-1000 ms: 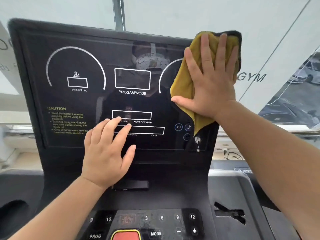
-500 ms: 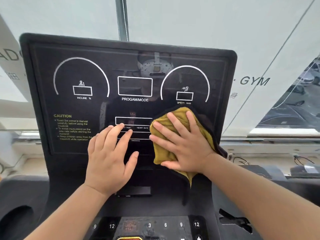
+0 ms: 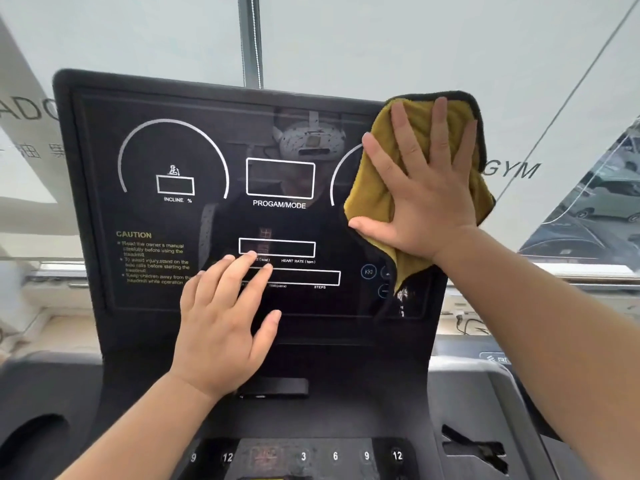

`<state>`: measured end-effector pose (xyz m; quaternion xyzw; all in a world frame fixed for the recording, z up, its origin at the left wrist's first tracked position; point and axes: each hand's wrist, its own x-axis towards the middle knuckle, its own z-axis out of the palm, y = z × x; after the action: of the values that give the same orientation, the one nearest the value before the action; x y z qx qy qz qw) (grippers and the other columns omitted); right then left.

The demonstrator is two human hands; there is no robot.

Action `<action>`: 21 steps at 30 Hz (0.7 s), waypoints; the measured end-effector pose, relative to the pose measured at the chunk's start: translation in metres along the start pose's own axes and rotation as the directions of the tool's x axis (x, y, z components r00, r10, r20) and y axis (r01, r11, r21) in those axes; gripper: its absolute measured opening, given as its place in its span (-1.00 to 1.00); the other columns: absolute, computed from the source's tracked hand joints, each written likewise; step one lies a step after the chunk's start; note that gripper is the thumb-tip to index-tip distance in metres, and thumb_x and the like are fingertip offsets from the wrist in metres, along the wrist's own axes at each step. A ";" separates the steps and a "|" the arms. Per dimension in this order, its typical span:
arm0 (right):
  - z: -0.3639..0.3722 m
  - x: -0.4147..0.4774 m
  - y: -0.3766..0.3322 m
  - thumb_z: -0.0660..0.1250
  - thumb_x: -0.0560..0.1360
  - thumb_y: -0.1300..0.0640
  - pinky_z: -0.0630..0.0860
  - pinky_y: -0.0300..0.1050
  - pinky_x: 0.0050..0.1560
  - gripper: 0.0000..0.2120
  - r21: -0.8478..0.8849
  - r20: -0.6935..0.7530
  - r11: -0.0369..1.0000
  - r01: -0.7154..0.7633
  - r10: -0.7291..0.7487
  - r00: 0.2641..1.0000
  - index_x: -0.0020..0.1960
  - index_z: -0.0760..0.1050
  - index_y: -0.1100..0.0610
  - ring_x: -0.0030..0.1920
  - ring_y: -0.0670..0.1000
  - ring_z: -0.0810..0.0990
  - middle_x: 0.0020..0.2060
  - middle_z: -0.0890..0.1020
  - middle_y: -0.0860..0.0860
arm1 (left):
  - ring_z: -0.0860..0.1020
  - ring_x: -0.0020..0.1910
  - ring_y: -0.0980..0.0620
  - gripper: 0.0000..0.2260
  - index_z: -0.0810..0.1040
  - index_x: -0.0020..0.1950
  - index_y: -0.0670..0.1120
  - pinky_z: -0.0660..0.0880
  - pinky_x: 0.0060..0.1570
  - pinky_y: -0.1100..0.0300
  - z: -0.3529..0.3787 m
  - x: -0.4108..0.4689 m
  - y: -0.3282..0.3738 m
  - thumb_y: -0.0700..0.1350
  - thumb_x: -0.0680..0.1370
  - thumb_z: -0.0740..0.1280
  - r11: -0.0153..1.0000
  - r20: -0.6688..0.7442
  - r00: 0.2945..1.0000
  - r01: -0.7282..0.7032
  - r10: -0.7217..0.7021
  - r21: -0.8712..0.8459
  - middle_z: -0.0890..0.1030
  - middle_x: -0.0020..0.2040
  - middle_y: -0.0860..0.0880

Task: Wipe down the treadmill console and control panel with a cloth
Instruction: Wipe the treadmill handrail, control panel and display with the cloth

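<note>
- As the right hand (image 3: 429,202) presses the cloth (image 3: 375,188) on the console (image 3: 104,209), its fingers (image 3: 440,133) lie straight.
- Left hand (image 3: 221,327), lower left of it, rests flat on the console, empty.

the console screen (image 3: 194,220) looks like glossy, mirror-smooth black plastic inside a matt frame, while the mustard cloth (image 3: 375,188) is plush, fuzzy, dark-edged fabric.

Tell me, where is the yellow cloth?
In the head view, the cloth is at the console's upper right corner, pressed flat under the right hand, right of the PROGAM/MODE box.
</note>
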<state>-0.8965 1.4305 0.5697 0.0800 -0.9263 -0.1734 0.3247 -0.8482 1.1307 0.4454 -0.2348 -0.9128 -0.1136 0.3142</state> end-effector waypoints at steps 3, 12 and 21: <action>0.006 -0.019 -0.028 0.13 0.39 -0.61 -0.14 0.63 0.45 0.00 0.019 0.021 1.000 0.022 -0.022 1.000 0.67 0.08 -0.09 0.59 0.48 -0.07 0.67 0.02 0.15 | 0.41 0.40 -0.21 -0.49 0.56 0.38 -0.13 0.32 0.32 -0.19 0.000 0.000 0.001 0.13 0.54 0.24 1.000 0.000 1.000 0.003 -0.003 0.005 0.49 0.42 -0.14; 0.042 -0.093 -0.066 0.13 0.58 -0.40 -0.16 0.56 0.50 -0.27 0.053 0.000 0.905 0.422 -0.423 0.906 0.66 0.11 -0.15 0.64 0.32 -0.05 0.67 0.07 0.01 | 0.40 0.41 -0.21 -0.48 0.56 0.39 -0.14 0.32 0.35 -0.20 -0.003 -0.002 -0.004 0.14 0.54 0.24 1.000 0.015 1.000 -0.019 0.019 0.017 0.47 0.44 -0.15; -0.002 0.011 -0.008 0.14 0.40 -0.59 -0.14 0.69 0.40 -0.02 0.000 -0.001 0.999 0.038 -0.038 0.999 0.67 0.01 -0.16 0.60 0.47 -0.10 0.68 -0.01 0.07 | 0.39 0.41 -0.28 -0.44 0.55 0.38 -0.12 0.31 0.37 -0.24 -0.015 -0.009 -0.039 0.16 0.49 0.27 0.993 0.012 0.995 0.097 -0.098 0.070 0.43 0.44 -0.20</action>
<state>-0.9032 1.4194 0.5747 0.0976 -0.9245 -0.1793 0.3220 -0.8540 1.0883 0.4495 -0.1798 -0.9290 -0.0953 0.3092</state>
